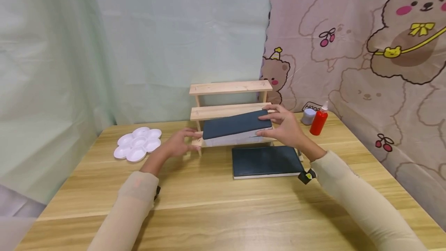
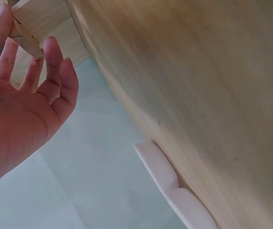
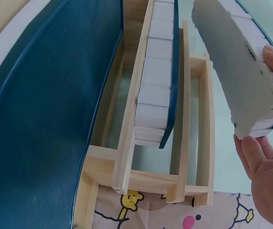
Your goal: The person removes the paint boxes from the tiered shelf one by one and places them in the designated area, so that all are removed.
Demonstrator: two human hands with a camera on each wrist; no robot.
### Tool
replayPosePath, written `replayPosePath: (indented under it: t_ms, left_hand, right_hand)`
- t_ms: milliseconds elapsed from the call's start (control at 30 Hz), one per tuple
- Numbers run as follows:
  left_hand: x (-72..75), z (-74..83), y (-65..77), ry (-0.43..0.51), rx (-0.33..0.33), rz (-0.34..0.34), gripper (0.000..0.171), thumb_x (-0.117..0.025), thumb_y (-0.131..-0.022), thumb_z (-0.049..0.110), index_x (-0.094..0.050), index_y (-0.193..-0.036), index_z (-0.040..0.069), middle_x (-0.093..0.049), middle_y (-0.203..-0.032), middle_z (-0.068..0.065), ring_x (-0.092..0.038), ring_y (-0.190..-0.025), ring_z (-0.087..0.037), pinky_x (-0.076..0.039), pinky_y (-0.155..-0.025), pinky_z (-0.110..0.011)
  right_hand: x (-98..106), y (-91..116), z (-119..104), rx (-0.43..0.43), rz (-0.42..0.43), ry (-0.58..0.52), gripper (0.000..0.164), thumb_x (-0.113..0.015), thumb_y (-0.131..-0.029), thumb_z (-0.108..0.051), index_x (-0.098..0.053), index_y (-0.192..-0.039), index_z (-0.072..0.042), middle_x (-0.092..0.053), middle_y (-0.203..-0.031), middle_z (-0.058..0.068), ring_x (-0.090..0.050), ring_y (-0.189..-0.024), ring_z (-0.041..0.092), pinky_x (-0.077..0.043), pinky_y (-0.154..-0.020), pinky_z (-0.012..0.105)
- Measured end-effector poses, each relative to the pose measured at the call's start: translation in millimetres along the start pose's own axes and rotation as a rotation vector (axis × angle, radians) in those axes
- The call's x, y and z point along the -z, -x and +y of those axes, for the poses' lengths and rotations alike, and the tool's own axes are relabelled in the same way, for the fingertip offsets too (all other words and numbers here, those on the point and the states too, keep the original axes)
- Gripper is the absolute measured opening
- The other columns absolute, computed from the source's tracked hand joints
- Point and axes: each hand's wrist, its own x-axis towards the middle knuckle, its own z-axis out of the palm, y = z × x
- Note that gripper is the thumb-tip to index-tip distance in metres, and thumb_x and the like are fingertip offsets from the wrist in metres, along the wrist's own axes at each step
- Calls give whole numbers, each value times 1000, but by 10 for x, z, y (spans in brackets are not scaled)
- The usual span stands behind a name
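Note:
My right hand [image 1: 282, 125] pinches the right end of a box with a dark blue top and white sides [image 1: 237, 123]. The box is tilted, its right end higher, over the lowest step of a three-step wooden shelf [image 1: 230, 87]. Its sectioned sides and pale underside show in the right wrist view. A second blue-topped box [image 3: 155, 71] lies on the lowest step, mostly hidden in the head view. My left hand [image 1: 181, 141] grips the left end of that step between thumb and fingers. Before the shelf lies a larger dark blue case [image 1: 266, 160], flat on the table.
A white flower-shaped paint palette [image 1: 138, 143] lies on the wooden table [image 1: 209, 212], left of the shelf. At the back right stand a red bottle with a white nozzle [image 1: 318, 122] and a small lilac jar [image 1: 308, 116]. Curtains hang behind the table.

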Motion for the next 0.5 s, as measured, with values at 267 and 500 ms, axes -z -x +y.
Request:
replayPosePath:
  t_ms: [267, 500]
  left_hand:
    - [6, 6, -3, 3, 6, -8, 52, -76, -89, 20, -60, -136, 3, -43, -146, -26, -36, -136, -47, -31, -109, -60]
    - [10, 5, -9, -8, 14, -10, 52, -76, -89, 21, -61, -135, 4, -44, -146, -26, -36, -136, -47, -31, -110, -60]
  right_hand:
    - [-16, 28, 8, 14, -3, -32, 40, -90, -72, -8, -76, -109, 0, -54, -131, 12, -48, -125, 30, -43, -99, 62]
    - [-31, 67, -11, 10, -23, -20, 41, -90, -72, -12, -76, -109, -1, -54, -134, 11, -49, -126, 30, -43, -99, 61]
